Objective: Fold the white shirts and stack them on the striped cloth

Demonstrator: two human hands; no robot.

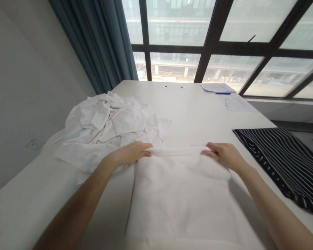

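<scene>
A white cloth garment (182, 194), folded into a rough rectangle, is stretched between my two hands over the near part of the white table. My left hand (133, 152) pinches its far left corner, thumb and fingers closed on the fabric. At the far right corner my right hand (221, 154) grips the same edge in a similar pinch. The far edge runs nearly straight between them, with a narrow folded band along it. What kind of garment it is cannot be made out. Just beyond my left hand lies a crumpled heap of white shirts (112, 121).
On the right edge of the table (193, 111) lies a black-and-white striped cloth (284, 159). Papers (217, 87), a blue pen (223, 93) and another sheet (240, 105) rest at the far right. A wall and a blue curtain (99, 41) bound the left; windows stand behind.
</scene>
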